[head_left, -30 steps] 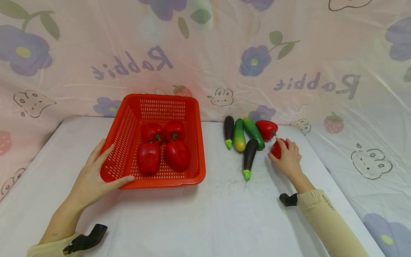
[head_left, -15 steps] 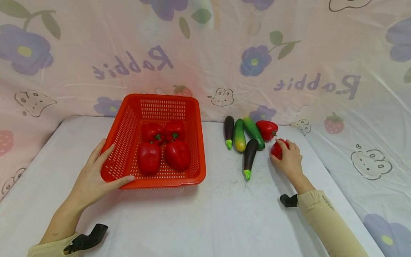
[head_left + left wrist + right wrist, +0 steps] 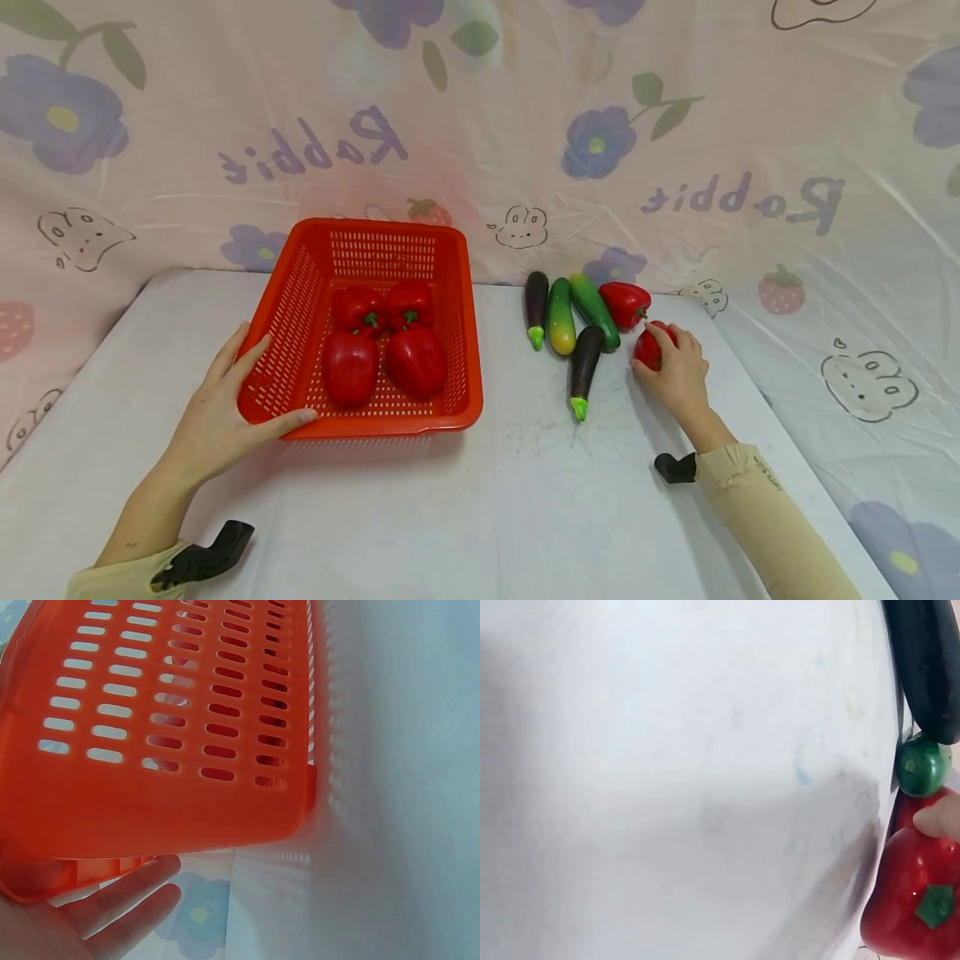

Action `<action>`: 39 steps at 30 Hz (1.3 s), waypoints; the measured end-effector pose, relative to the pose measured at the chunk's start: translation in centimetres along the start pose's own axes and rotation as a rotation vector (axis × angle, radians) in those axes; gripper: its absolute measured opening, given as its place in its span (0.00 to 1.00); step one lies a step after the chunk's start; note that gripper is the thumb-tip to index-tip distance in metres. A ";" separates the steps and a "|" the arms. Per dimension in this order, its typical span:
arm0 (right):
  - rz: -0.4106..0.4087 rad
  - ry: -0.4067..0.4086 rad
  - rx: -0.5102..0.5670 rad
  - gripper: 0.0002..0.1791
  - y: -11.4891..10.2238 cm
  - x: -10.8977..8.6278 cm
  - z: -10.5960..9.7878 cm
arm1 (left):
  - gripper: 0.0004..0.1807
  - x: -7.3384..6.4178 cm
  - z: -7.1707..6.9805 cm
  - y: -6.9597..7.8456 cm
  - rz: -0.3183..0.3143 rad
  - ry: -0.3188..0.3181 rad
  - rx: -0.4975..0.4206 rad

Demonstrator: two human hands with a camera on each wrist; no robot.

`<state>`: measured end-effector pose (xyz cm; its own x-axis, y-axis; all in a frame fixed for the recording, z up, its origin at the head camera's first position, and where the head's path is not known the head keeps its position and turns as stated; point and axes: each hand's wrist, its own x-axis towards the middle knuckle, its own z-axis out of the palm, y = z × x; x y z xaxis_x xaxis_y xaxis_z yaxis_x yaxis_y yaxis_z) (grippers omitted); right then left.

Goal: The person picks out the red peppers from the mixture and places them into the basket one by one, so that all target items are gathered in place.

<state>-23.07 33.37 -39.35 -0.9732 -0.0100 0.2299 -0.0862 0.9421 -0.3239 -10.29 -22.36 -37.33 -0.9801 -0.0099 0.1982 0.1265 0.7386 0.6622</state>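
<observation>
The red basket (image 3: pixel 459 333) is touched at its near-left corner by the spread, straight-fingered left hand (image 3: pixel 213 417), while by the right hand (image 3: pixel 678 375), well right of the basket, is pinched a red pepper (image 3: pixel 648 351), best gripped evenly round its glossy sides.

And here's a dark eggplant (image 3: pixel 536 308), green cap facing the near edge, just left of a yellow-tipped cucumber (image 3: pixel 561 318) and a greener cucumber (image 3: pixel 594 311). A second eggplant (image 3: pixel 586 360) lies just in front, all on the white table (image 3: pixel 487 508)! Behind, the pinkish backdrop (image 3: pixel 465 108) shows purple flowers (image 3: pixel 597 143), strawberries (image 3: pixel 781 292), outlined rabbits (image 3: pixel 522 228) and "Rabbit" lettering (image 3: pixel 309 152), running backwards, twice.
</observation>
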 end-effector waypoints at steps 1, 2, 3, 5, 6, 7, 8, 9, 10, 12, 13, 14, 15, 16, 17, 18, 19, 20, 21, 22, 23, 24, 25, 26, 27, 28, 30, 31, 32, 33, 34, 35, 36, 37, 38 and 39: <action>-0.002 0.001 -0.002 0.37 0.0 0.0 -0.1 | 0.59 0.0 0.0 0.0 -0.001 0.000 0.001; -0.004 0.001 -0.004 0.37 -0.1 0.1 -0.1 | 0.59 0.0 0.0 0.0 -0.002 -0.001 0.000; -0.004 -0.001 -0.004 0.37 -0.1 0.1 -0.2 | 0.59 0.0 0.0 0.0 -0.002 -0.001 0.001; -0.005 -0.001 -0.005 0.38 -0.2 0.2 -0.2 | 0.59 0.0 0.0 0.0 -0.002 -0.002 0.002; -0.005 -0.002 -0.007 0.38 -0.2 0.2 -0.3 | 0.59 0.0 0.0 0.1 -0.003 -0.002 0.002; -0.007 -0.001 -0.008 0.38 -0.3 0.3 -0.3 | 0.59 0.0 0.0 0.1 -0.003 -0.003 0.003; -0.008 0.000 -0.008 0.38 -0.4 0.3 -0.4 | 0.59 0.0 0.0 0.1 -0.004 -0.003 0.004; -0.011 0.003 -0.008 0.38 -0.5 0.3 -0.4 | 0.58 0.0 0.0 0.1 -0.004 -0.003 0.006; -0.012 0.004 -0.009 0.37 -0.6 0.3 -0.5 | 0.58 0.0 0.0 0.1 -0.004 -0.003 0.007; -0.016 0.007 -0.011 0.37 -0.8 0.3 -0.6 | 0.58 0.0 -0.1 0.1 -0.007 -0.005 0.008; -0.018 0.012 -0.011 0.37 -0.9 0.3 -0.7 | 0.58 0.0 -0.1 0.1 -0.007 -0.006 0.009; -0.020 0.014 -0.011 0.36 -1.0 0.3 -0.8 | 0.59 0.0 -0.1 0.2 -0.008 -0.007 0.008; -0.023 0.017 -0.010 0.36 -1.0 0.3 -0.8 | 0.59 0.0 -0.1 0.2 -0.008 -0.008 0.008; -0.028 0.021 -0.009 0.36 -1.1 0.3 -0.8 | 0.59 0.0 -0.1 0.2 -0.009 -0.010 0.008; -0.033 0.027 -0.006 0.36 -1.1 0.3 -0.8 | 0.59 0.0 -0.1 0.2 -0.009 -0.011 0.008; -0.039 0.034 -0.004 0.36 -1.1 0.4 -0.9 | 0.59 0.0 -0.1 0.2 -0.009 -0.012 0.009; -0.046 0.044 -0.002 0.35 -1.2 0.4 -0.8 | 0.59 0.0 -0.1 0.3 -0.009 -0.012 0.008; -0.055 0.053 0.001 0.35 -1.2 0.4 -0.8 | 0.59 0.0 -0.1 0.3 -0.009 -0.013 0.008; -0.063 0.063 0.003 0.35 -1.3 0.5 -0.8 | 0.59 0.0 -0.1 0.3 -0.009 -0.013 0.009; -0.072 0.075 0.004 0.34 -1.3 0.5 -0.8 | 0.59 0.0 -0.1 0.2 -0.010 -0.013 0.009; -0.078 0.085 0.007 0.34 -1.4 0.6 -0.8 | 0.59 0.0 -0.1 0.2 -0.010 -0.013 0.009; -0.085 0.094 0.009 0.33 -1.5 0.6 -0.8 | 0.59 0.0 -0.1 0.2 -0.011 -0.013 0.010; -0.091 0.102 0.012 0.33 -1.5 0.7 -0.8 | 0.59 0.0 -0.1 0.2 -0.010 -0.013 0.008; -0.095 0.107 0.015 0.33 -1.6 0.7 -0.7 | 0.59 0.0 -0.1 0.2 -0.010 -0.014 0.008; -0.099 0.110 0.019 0.34 -1.7 0.7 -0.7 | 0.59 0.0 -0.1 0.2 -0.012 -0.015 0.008; -0.104 0.114 0.023 0.34 -1.8 0.7 -0.7 | 0.59 0.0 -0.1 0.2 -0.012 -0.015 0.008; -0.115 0.121 0.031 0.34 -2.0 0.7 -0.7 | 0.59 0.1 -0.1 0.2 -0.012 -0.015 0.008; -0.121 0.125 0.034 0.34 -2.1 0.7 -0.7 | 0.59 0.1 -0.1 0.2 -0.012 -0.015 0.008; -0.128 0.129 0.038 0.34 -2.2 0.7 -0.6 | 0.59 0.1 -0.1 0.2 -0.012 -0.015 0.008; -0.135 0.134 0.040 0.34 -2.3 0.7 -0.6 | 0.59 0.1 -0.1 0.2 -0.011 -0.015 0.009; -0.140 0.138 0.042 0.34 -2.4 0.7 -0.6 | 0.59 0.1 -0.1 0.1 -0.011 -0.014 0.008; -0.145 0.142 0.044 0.34 -2.5 0.7 -0.5 | 0.59 0.0 -0.1 0.1 -0.012 -0.015 0.007; -0.147 0.145 0.049 0.34 -2.5 0.8 -0.5 | 0.59 0.0 -0.1 0.1 -0.012 -0.015 0.008; -0.148 0.146 0.056 0.34 -2.6 0.8 -0.4 | 0.59 0.0 0.0 0.1 -0.012 -0.015 0.007; -0.150 0.149 0.061 0.34 -2.7 0.8 -0.4 | 0.59 0.0 -0.1 0.1 -0.012 -0.015 0.007; -0.150 0.151 0.068 0.35 -2.7 0.9 -0.4 | 0.59 0.0 0.0 0.1 -0.012 -0.015 0.007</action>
<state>-23.59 30.90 -37.93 -0.9058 -0.0938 0.4133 -0.2471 0.9091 -0.3353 -10.32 -22.33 -37.24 -0.9837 -0.0090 0.1797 0.1137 0.7430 0.6595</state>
